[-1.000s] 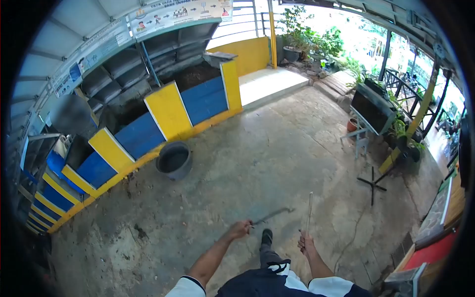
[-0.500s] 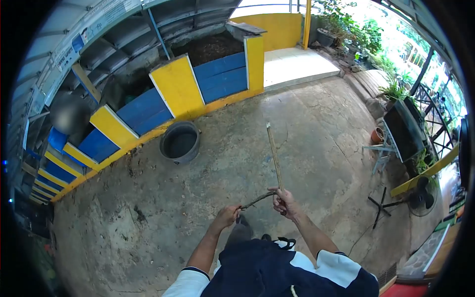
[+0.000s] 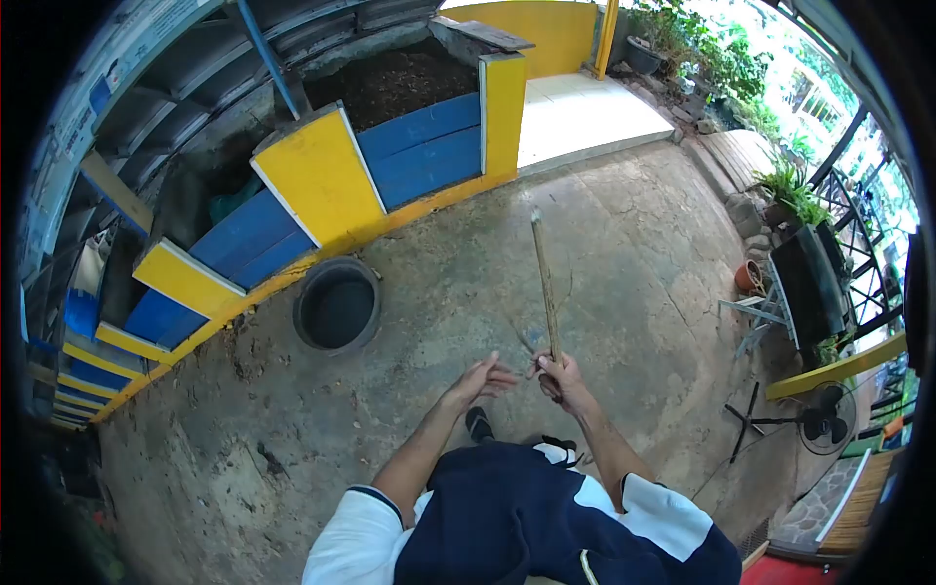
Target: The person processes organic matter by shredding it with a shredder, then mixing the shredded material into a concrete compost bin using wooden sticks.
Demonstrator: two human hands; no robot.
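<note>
Concrete floor (image 3: 439, 283), yellow-and-blue bins (image 3: 322, 180), long stick (image 3: 545, 283) upright in right hand (image 3: 559, 378), left hand (image 3: 483, 378) open.
Bins run along the floor's left side, dark soil (image 3: 405, 83) in the one nearest the white tiled step (image 3: 585, 117); standing fan (image 3: 827, 417) at far right; round dark tub (image 3: 377, 292) on floor, just beside bins. Long stick points away from the person, lower end in right hand, fingers closed around it. Left hand wide open, fingers extended toward right hand, near but apart. Thin stick (image 3: 524, 339), blurred, reaches right hand's fingers; cannot tell how it is held.
</note>
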